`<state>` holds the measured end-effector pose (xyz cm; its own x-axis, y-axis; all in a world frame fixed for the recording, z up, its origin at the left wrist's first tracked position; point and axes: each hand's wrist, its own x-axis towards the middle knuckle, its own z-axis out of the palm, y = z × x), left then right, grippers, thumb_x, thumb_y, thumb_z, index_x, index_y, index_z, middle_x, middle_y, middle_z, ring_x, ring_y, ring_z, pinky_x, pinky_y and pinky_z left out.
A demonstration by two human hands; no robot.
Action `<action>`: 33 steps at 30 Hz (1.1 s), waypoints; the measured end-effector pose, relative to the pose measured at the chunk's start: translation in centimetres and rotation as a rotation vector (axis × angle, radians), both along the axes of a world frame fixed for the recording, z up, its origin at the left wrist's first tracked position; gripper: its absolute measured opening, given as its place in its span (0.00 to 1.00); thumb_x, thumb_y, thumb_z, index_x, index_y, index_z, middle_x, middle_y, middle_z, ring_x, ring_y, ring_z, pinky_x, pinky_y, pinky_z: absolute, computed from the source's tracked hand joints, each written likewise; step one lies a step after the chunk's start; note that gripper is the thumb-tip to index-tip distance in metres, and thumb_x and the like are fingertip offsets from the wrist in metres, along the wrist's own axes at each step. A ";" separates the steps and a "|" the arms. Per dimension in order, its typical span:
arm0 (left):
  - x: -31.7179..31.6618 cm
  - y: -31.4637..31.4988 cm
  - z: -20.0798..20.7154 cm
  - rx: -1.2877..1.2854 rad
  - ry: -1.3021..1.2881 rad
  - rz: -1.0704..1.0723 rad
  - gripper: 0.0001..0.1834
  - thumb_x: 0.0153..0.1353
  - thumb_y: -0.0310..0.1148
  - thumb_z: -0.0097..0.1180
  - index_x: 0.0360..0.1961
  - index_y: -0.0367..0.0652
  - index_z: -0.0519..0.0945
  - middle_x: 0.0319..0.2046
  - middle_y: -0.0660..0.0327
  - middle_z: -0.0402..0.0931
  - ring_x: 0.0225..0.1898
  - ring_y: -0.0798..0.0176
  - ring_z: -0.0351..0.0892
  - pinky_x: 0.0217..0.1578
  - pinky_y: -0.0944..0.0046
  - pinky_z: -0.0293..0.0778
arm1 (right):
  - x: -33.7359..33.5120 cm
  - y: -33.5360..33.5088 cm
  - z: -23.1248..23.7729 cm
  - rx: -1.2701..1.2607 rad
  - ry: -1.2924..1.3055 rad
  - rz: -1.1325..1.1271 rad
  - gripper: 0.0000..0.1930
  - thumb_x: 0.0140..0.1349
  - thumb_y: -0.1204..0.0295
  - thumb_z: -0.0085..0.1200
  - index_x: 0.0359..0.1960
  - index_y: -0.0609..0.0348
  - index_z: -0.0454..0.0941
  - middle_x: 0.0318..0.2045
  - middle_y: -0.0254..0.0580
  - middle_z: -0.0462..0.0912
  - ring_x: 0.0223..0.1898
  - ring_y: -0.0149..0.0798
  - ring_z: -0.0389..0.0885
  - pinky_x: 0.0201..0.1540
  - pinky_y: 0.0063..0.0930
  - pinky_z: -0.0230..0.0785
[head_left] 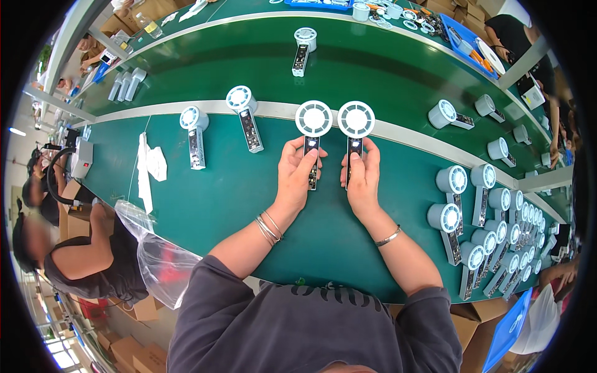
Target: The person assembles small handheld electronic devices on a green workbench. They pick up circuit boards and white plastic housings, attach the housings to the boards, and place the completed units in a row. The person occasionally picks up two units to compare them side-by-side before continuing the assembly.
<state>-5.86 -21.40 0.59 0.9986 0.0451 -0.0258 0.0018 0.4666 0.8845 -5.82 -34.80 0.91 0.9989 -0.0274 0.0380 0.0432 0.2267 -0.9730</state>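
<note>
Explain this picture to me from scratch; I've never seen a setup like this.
There is no robot here: you are seeing a person's bare left hand and right hand. The one picture comes from a wide fisheye camera worn on the person's head, looking down, so straight edges look bent and the forearms enter from below.

Each hand grips a handle: the left holds one fan-shaped unit, the right another unit. Both have round, pale, slotted heads and handles with circuitry showing.

On the green bench, two similar units lie to the left, near crumpled white material, cloth or paper, I can't tell. A large group of units fills the right side.
</note>
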 end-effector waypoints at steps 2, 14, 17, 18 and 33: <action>-0.1 0.0 0.1 0.001 -0.011 0.004 0.17 0.61 0.29 0.49 0.49 0.37 0.62 0.34 0.57 0.73 0.27 0.75 0.68 0.23 0.75 0.66 | 0.0 0.0 0.0 0.000 -0.009 0.000 0.19 0.65 0.70 0.39 0.54 0.64 0.54 0.27 0.35 0.68 0.19 0.22 0.65 0.17 0.14 0.59; -0.3 -0.2 0.2 0.006 -0.045 0.026 0.15 0.61 0.30 0.49 0.47 0.38 0.63 0.33 0.56 0.74 0.26 0.73 0.69 0.24 0.74 0.68 | -0.2 0.0 0.2 0.011 -0.018 0.006 0.18 0.64 0.70 0.39 0.54 0.63 0.55 0.27 0.35 0.68 0.19 0.22 0.64 0.18 0.14 0.58; -0.3 -0.2 0.2 0.007 -0.047 0.030 0.15 0.61 0.30 0.49 0.47 0.38 0.63 0.33 0.56 0.74 0.26 0.73 0.69 0.24 0.74 0.68 | -0.1 0.0 0.1 0.007 -0.023 0.004 0.18 0.64 0.70 0.39 0.54 0.63 0.55 0.27 0.35 0.68 0.19 0.22 0.64 0.18 0.14 0.59; -0.3 -0.2 0.1 0.008 -0.046 0.031 0.15 0.61 0.30 0.49 0.47 0.38 0.63 0.33 0.56 0.74 0.26 0.73 0.69 0.24 0.74 0.68 | -0.2 0.0 0.1 0.006 -0.025 0.002 0.18 0.65 0.70 0.39 0.54 0.63 0.55 0.27 0.35 0.68 0.19 0.22 0.64 0.18 0.14 0.59; -0.3 -0.1 0.2 0.006 -0.031 0.010 0.17 0.61 0.28 0.49 0.50 0.37 0.62 0.35 0.56 0.73 0.28 0.75 0.68 0.24 0.76 0.67 | -0.2 0.1 0.3 -0.034 -0.021 -0.002 0.18 0.64 0.71 0.39 0.53 0.63 0.55 0.27 0.35 0.69 0.19 0.21 0.64 0.18 0.14 0.59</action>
<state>-6.13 -21.46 0.81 0.9985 0.0554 0.0056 -0.0306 0.4615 0.8866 -6.01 -34.72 1.16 0.9978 -0.0274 0.0597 0.0639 0.1935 -0.9790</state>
